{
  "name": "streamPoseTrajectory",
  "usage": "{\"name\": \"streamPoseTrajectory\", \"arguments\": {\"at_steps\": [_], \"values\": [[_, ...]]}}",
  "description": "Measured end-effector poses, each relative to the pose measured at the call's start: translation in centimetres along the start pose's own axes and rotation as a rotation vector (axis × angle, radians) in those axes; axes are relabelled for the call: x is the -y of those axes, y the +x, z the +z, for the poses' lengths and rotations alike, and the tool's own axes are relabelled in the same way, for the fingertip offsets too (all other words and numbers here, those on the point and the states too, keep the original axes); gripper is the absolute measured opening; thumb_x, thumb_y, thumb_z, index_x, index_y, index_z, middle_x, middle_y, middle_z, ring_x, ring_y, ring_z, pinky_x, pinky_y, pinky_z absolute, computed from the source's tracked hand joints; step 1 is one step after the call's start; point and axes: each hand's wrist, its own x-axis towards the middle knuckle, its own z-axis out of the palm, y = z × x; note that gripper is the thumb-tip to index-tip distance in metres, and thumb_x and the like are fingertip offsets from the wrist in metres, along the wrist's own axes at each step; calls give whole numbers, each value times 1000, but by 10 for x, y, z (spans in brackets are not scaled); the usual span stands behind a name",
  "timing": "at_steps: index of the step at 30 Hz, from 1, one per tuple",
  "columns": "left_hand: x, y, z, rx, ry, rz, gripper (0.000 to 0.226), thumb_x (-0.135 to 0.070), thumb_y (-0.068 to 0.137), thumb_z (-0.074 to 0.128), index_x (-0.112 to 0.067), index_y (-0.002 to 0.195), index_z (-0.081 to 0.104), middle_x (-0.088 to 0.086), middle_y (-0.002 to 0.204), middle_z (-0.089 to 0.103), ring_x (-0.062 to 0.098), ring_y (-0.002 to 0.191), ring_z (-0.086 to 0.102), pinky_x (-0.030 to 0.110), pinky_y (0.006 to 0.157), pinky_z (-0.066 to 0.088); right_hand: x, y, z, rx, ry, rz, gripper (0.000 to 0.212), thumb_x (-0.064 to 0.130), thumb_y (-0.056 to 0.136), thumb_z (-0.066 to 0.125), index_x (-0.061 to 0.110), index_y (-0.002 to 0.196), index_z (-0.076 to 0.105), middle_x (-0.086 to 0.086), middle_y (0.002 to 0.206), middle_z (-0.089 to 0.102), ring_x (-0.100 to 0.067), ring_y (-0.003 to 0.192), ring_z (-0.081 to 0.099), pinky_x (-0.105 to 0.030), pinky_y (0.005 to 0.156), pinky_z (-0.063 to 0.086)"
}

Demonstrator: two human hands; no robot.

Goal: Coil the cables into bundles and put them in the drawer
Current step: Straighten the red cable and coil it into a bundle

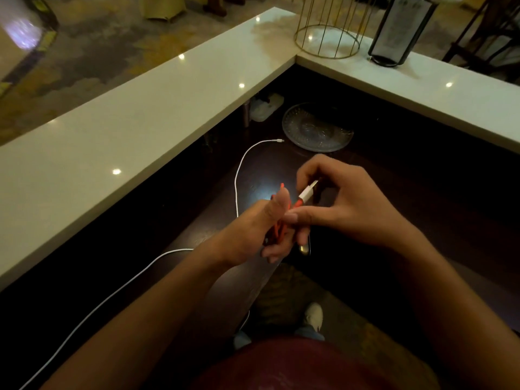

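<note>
Dim light falls on the dark counter (pixel 394 175) under a pale ledge (pixel 112 130). Left hand (pixel 253 232) curls its fingers around the orange cable (pixel 281 230), whose loops are mostly hidden in the palm. Right hand (pixel 346 201) pinches its white plug (pixel 308 192) just above them. Beyond the fingertips a white cable (pixel 237 175) lies, partly covered by the left forearm, near a glass dish (pixel 318 128).

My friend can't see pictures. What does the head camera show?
Two hands coil an orange cable: the left hand grips the loops, the right hand pinches its white plug. A long white cable lies loose on the dark wooden desk.
</note>
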Motion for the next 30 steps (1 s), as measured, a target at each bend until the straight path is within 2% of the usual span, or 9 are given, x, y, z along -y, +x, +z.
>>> {"name": "streamPoseTrajectory", "arguments": {"at_steps": [3,5,7,10,12,15,20,25,30], "values": [[-4,-1,3,127,-161,-13,87,-86,83,33,-4,79,62,0,39,38,8,32,35,18,46,39,-4,2,0,104,70,-10,56,31,80,84,17,128,61,5,124,67,-18,117,65,-34,97,54],[-7,-1,4,156,-195,9,90,-85,82,34,1,78,60,15,44,45,6,31,32,18,42,38,-5,1,2,184,153,18,47,26,85,77,15,129,63,3,121,69,-17,116,66,-30,96,52],[-9,-1,4,148,-224,28,86,-83,84,32,-3,82,62,25,57,56,2,33,33,19,40,37,-4,0,3,183,211,51,33,23,88,74,13,119,67,-2,108,72,-13,101,71,-25,87,53],[-13,1,4,153,-234,10,77,-73,89,13,-14,83,63,-14,52,61,11,31,28,28,40,30,-4,-1,7,149,258,96,27,22,89,74,8,111,65,-6,94,72,-3,76,72,-19,72,54],[-13,4,4,90,-227,-42,82,-63,89,0,-6,76,58,-13,42,52,24,31,23,30,41,28,-6,1,9,108,229,98,25,24,90,73,9,108,64,-3,90,71,-4,74,70,-21,70,53],[-7,7,5,41,-286,-64,85,-68,89,7,-9,67,64,0,36,36,13,31,34,18,44,39,-7,0,12,27,149,46,20,28,91,72,14,103,65,2,88,69,-9,81,68,-26,75,53],[2,11,-7,153,-446,45,82,-78,89,30,-11,67,71,1,31,30,11,29,39,26,40,29,-6,-3,21,-75,199,-2,19,22,95,66,11,109,71,-5,95,74,-19,89,73,-29,79,57],[8,17,-8,121,-596,59,84,-73,92,25,-9,62,71,0,31,26,6,30,46,16,40,37,-7,-5,30,-155,190,-8,22,19,98,62,15,118,69,-1,103,74,-19,98,72,-29,84,57],[11,23,-3,40,-748,40,86,-72,91,21,-10,52,68,-1,30,20,8,23,35,17,33,23,-10,-4,40,-208,288,25,26,21,102,59,14,125,70,-6,105,74,-26,107,70,-53,97,54]]}}
